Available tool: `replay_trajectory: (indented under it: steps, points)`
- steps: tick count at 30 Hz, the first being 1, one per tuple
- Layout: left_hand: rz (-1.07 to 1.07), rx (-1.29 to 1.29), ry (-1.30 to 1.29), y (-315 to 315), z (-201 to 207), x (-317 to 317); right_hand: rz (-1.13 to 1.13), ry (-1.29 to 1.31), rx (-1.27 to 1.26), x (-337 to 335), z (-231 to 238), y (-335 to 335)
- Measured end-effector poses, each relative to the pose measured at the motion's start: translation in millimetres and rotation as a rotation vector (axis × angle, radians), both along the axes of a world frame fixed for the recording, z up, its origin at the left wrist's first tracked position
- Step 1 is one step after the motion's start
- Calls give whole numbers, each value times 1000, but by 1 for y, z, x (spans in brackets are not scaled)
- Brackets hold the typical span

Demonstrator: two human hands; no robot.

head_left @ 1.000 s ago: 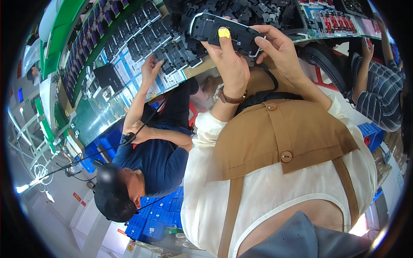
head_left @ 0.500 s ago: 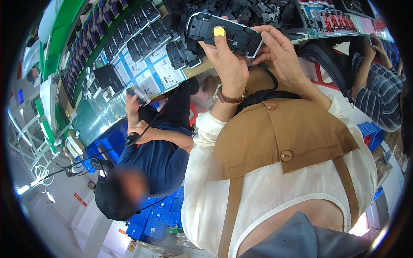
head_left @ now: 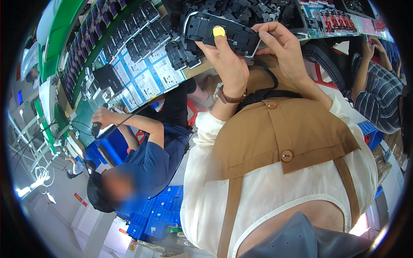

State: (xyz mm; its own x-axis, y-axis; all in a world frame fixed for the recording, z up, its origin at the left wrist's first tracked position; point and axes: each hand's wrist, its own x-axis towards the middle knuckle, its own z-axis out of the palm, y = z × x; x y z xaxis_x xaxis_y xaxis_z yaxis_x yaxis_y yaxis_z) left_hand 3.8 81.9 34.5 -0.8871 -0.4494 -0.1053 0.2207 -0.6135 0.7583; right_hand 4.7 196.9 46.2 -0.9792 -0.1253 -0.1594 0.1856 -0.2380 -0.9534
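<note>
My left hand (head_left: 230, 64) holds a toy car (head_left: 221, 33) with its black underside turned up and a pale rim showing around it. The left thumb, wrapped in yellow at its tip, presses on that underside. At the car's right end my right hand (head_left: 284, 49) has its thumb and bent fingers closed on the edge; some fingertips are hidden behind the car. Just beyond lies a heap of black plastic parts (head_left: 275, 13).
On the bench to the left, black car bases (head_left: 137, 43) stand in rows on printed blue-and-white sheets (head_left: 148, 81). Red parts (head_left: 337, 21) fill a tray at far right. A co-worker in dark blue (head_left: 155, 150) sits at left, holding a black tool (head_left: 95, 128). Blue bins (head_left: 159, 215) are stacked behind.
The toy car has shifted very slightly left in my hands, and my right fingers have moved a little along its end. The co-worker's arm has swung left with the tool.
</note>
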Motion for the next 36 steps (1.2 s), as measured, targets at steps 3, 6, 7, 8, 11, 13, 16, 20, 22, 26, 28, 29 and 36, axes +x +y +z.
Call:
replay_trajectory:
  steps: [3,6,7,8,11,13,16,20,22,26,28,29,36]
  points:
    - [-7,30,-20,-1,-1,-2,-5,-27,-38,2,1,0]
    - [-88,92,-9,-5,-3,0,-21,-10,-31,3,-2,-1]
    - [-87,91,-11,-4,-4,0,-33,-6,-38,3,-4,-1]
    - [-91,75,1,-4,-5,-1,-32,-8,-38,2,-5,-2]
    - [-93,74,15,-2,-5,0,-50,18,21,2,-4,-2]
    - [-91,87,13,-2,-7,0,-38,80,7,2,-7,-1]
    - [-104,89,43,-2,-7,0,-41,-21,-79,3,3,-5]
    - [-115,-22,91,3,-5,4,115,-142,-88,6,-9,-2]
    - [-74,-118,130,6,-7,2,101,-85,-83,6,-10,-3]
    - [-82,80,128,-5,-5,1,79,-39,-32,7,-11,2]
    - [-102,13,110,-16,-5,0,101,-21,-14,10,-12,2]
    - [-60,-26,103,-15,-8,0,109,-9,-1,11,-12,1]
    - [-99,80,77,-21,-4,1,137,-82,-2,7,-13,-6]
